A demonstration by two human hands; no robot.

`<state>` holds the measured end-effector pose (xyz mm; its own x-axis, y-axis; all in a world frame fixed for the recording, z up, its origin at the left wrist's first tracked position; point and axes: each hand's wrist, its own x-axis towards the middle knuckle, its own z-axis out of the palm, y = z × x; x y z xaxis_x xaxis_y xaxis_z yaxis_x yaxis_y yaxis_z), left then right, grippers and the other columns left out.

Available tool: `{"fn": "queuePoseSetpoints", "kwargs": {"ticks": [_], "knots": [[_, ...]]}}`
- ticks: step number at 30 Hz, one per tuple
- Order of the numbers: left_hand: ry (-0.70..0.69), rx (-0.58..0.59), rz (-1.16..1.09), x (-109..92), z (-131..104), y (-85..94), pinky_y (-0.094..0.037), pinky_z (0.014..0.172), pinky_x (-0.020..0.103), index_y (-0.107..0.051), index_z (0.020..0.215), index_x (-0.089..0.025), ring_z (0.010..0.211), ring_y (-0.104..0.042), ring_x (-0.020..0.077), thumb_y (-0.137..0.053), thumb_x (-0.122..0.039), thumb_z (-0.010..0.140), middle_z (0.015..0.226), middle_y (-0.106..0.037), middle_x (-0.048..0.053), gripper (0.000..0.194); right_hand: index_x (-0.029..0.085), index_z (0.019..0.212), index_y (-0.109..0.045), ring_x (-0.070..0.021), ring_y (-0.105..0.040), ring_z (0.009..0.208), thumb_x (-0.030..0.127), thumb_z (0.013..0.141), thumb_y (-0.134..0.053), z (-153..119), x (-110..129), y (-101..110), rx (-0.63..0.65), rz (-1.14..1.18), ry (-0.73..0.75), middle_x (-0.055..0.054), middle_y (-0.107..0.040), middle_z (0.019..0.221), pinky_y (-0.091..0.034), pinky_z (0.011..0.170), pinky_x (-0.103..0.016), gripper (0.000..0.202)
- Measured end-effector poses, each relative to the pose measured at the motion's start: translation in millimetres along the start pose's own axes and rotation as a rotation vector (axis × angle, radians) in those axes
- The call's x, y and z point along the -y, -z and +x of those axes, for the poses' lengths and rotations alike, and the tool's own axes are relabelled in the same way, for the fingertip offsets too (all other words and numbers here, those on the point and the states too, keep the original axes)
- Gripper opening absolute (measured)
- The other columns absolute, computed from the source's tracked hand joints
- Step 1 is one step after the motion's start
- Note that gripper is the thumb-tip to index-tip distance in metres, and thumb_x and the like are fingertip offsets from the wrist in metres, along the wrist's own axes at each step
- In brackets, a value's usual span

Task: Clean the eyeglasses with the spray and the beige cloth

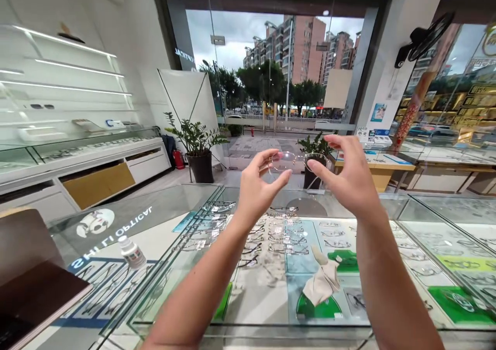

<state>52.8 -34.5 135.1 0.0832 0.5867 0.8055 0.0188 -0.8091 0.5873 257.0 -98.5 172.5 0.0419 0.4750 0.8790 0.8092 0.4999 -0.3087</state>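
Holding thin-rimmed, clear-lensed eyeglasses (284, 161) above the long glass display counter (271, 331), I curl my left hand (260, 179) around one end; my right hand (349, 179) stands wide at the other, its grip I cannot tell. Light, even support should best avoid bending them.

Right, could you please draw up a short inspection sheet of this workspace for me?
Surface: glass-topped display counter, with rows of eyeglass frames showing through the glass.
Job's things: thin-rimmed glasses with clear lenses, held up above the counter.
Clutter: crumpled pale cloth in front, white bottle at the far left.
Hands: left hand and right hand hold the glasses, one at each side.
Cables: nothing clearly seen.
Surroundings: potted plant ahead, black fan at upper right.
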Motion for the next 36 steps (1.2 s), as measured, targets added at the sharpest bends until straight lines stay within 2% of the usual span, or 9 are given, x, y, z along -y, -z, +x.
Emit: {"fn": "queuePoseSetpoints", "kwargs": {"ticks": [2,3,6,9,16,22,27,32,36], "knots": [[-0.032,-0.072,-0.020,-2.8,9.8,1.1,-0.055,0.111,0.045,-0.066,0.130,-0.023,0.126,-0.068,0.0254,-0.085,-0.037,0.085,0.132,-0.072,0.012,0.051,0.029,0.142,-0.057,-0.0328,-0.061,0.125,0.056,0.088,-0.077,-6.7,-3.2,-9.6,-0.128,0.140,-0.063,-0.013,-0.063,0.136,-0.050,0.103,-0.052,0.064],[-0.041,-0.098,-0.025,-3.0,12.6,1.4,-0.055,0.111,0.045,-0.067,0.130,-0.024,0.127,-0.067,0.0253,-0.085,-0.038,0.084,0.133,-0.071,0.012,0.051,0.030,0.144,-0.056,-0.0326,-0.061,0.127,0.057,0.087,-0.078,-10.3,-5.5,-16.0,-0.147,0.206,-0.089,-0.013,-0.064,0.138,-0.052,0.104,-0.052,0.066],[-0.055,-0.137,-0.014,0.5,14.7,2.0,-0.058,0.106,0.044,-0.069,0.127,-0.027,0.125,-0.066,0.0250,-0.086,-0.041,0.083,0.134,-0.068,0.011,0.050,0.030,0.142,-0.058,-0.0309,-0.065,0.125,0.056,0.087,-0.078,-18.2,-11.6,-33.7,-0.133,0.316,-0.126,-0.011,-0.069,0.135,-0.054,0.105,-0.053,0.064],[-0.069,-0.125,0.010,5.3,13.1,3.1,-0.059,0.103,0.042,-0.070,0.127,-0.029,0.122,-0.065,0.0241,-0.088,-0.041,0.081,0.133,-0.065,0.010,0.050,0.030,0.137,-0.062,-0.0290,-0.068,0.120,0.054,0.089,-0.077,-20.9,-13.5,-41.5,-0.168,0.317,-0.126,-0.009,-0.072,0.128,-0.056,0.103,-0.053,0.056],[-0.104,-0.137,0.093,4.1,12.8,8.1,-0.060,0.098,0.041,-0.072,0.127,-0.034,0.112,-0.066,0.0221,-0.089,-0.043,0.080,0.126,-0.064,0.008,0.051,0.030,0.132,-0.066,-0.0265,-0.070,0.112,0.052,0.090,-0.077,-22.0,-7.2,-40.1,-0.217,0.260,-0.113,-0.006,-0.073,0.120,-0.058,0.097,-0.050,0.048],[-0.103,-0.250,0.070,1.5,8.5,1.7,-0.060,0.099,0.041,-0.069,0.132,-0.031,0.120,-0.066,0.0243,-0.091,-0.044,0.078,0.128,-0.068,0.009,0.060,0.030,0.126,-0.070,-0.0259,-0.065,0.107,0.051,0.088,-0.079,-23.9,-0.2,-38.3,-0.299,0.143,-0.090,-0.006,-0.066,0.115,-0.056,0.089,-0.046,0.044],[-0.132,-0.309,0.037,4.4,5.0,-7.1,-0.057,0.105,0.042,-0.070,0.128,-0.028,0.125,-0.065,0.0250,-0.091,-0.043,0.079,0.131,-0.069,0.010,0.055,0.029,0.127,-0.067,-0.0258,-0.063,0.106,0.051,0.089,-0.078,-24.9,2.2,-37.7,-0.306,0.133,-0.089,-0.006,-0.063,0.115,-0.055,0.089,-0.047,0.045],[-0.175,-0.340,0.053,1.9,1.3,-11.9,-0.058,0.101,0.041,-0.068,0.129,-0.029,0.124,-0.064,0.0239,-0.089,-0.043,0.081,0.133,-0.066,0.009,0.053,0.029,0.130,-0.063,-0.0262,-0.062,0.108,0.051,0.089,-0.077,-25.4,1.4,-39.1,-0.322,0.163,-0.100,-0.006,-0.061,0.117,-0.055,0.093,-0.048,0.049],[-0.213,-0.387,0.119,-3.3,-2.6,-14.1,-0.058,0.097,0.039,-0.068,0.128,-0.031,0.119,-0.063,0.0227,-0.089,-0.044,0.081,0.132,-0.062,0.008,0.052,0.030,0.131,-0.061,-0.0266,-0.062,0.112,0.051,0.088,-0.076,-25.1,-5.6,-40.6,-0.278,0.234,-0.129,-0.006,-0.061,0.120,-0.055,0.095,-0.048,0.050]]}}
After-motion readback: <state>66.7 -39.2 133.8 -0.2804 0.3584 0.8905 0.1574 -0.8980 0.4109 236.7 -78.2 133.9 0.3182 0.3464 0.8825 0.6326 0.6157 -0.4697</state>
